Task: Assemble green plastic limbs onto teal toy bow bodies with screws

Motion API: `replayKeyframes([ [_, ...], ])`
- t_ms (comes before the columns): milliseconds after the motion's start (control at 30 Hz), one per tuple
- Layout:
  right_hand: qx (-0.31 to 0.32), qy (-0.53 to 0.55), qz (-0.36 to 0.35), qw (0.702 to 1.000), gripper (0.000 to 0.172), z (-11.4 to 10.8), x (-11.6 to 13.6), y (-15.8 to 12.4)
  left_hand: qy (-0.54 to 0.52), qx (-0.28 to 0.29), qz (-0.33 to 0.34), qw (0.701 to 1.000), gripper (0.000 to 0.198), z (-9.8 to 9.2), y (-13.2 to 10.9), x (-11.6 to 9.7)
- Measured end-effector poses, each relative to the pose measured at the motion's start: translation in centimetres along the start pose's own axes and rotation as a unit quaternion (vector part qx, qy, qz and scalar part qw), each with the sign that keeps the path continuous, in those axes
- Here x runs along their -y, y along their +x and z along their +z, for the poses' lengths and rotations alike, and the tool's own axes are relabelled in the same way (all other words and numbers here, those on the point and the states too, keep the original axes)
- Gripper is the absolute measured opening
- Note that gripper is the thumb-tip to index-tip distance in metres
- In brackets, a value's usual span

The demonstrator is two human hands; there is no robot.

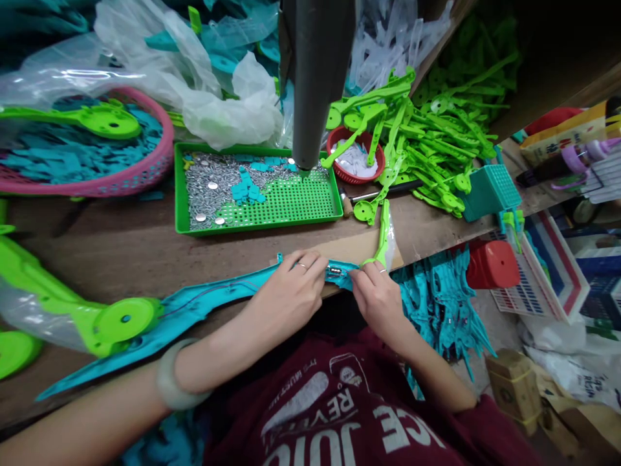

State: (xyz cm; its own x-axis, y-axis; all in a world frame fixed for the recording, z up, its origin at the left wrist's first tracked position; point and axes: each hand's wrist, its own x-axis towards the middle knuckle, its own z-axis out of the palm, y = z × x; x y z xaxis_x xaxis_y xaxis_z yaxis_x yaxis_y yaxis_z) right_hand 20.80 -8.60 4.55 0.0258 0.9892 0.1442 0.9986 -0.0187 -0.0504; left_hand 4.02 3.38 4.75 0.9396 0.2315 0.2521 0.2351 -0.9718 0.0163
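A long blue plastic piece (pixel 213 296) lies across the front of the bench, a thin wire running along it and metal parts showing near its right end. My left hand (pixel 294 285) is closed on it just left of those metal parts, fingers bent down together. At its right end my right hand (pixel 376 291) pinches the blue piece between thumb and fingers. A green arm-shaped part (pixel 385 236) rises from beside my right fingers. Another green part with a round disc (pixel 127 321) rests over the blue piece on the left.
Behind my hands stand a green tray (pixel 262 223) of screws and small blue parts, a pink basket (pixel 165 139), a red basket (pixel 354 176) and a heap of green parts (pixel 436 142). A grey post (pixel 315 77) comes down over the tray. Blue parts (pixel 436 298) hang at the right edge.
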Motion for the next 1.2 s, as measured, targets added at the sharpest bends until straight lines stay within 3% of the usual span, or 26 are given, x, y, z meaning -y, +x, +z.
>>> replayKeyframes([
  [167,-0.012,0.074,0.045,0.996,0.024,-0.2,0.1,0.2,-0.004,0.015,0.036,0.999,0.013,0.3,0.3,0.0],
  [300,0.018,0.13,0.018,0.991,0.022,-0.8,-0.4,0.4,0.008,0.033,0.049,0.998,0.008,0.3,0.4,0.1],
  [500,0.038,0.015,-0.015,0.999,0.022,-1.2,-1.2,1.1,0.012,0.032,0.048,0.998,0.015,0.2,0.5,0.2],
  [733,0.014,-0.009,-0.002,1.0,0.024,-0.1,-0.3,1.3,0.011,0.034,0.048,0.998,0.019,0.1,0.7,0.1],
  [833,0.017,-0.008,-0.001,1.0,0.024,-0.1,-0.2,1.5,0.016,0.006,0.045,0.999,0.019,0.2,1.1,0.3],
  [967,0.017,-0.007,0.001,1.0,0.024,-0.1,-0.4,1.6,-0.057,-0.033,0.078,0.995,0.014,1.0,1.7,0.9],
  [1200,0.009,0.047,0.001,0.999,0.021,0.2,-0.9,0.6,-0.108,0.036,0.085,0.99,0.009,1.9,3.1,1.8],
])
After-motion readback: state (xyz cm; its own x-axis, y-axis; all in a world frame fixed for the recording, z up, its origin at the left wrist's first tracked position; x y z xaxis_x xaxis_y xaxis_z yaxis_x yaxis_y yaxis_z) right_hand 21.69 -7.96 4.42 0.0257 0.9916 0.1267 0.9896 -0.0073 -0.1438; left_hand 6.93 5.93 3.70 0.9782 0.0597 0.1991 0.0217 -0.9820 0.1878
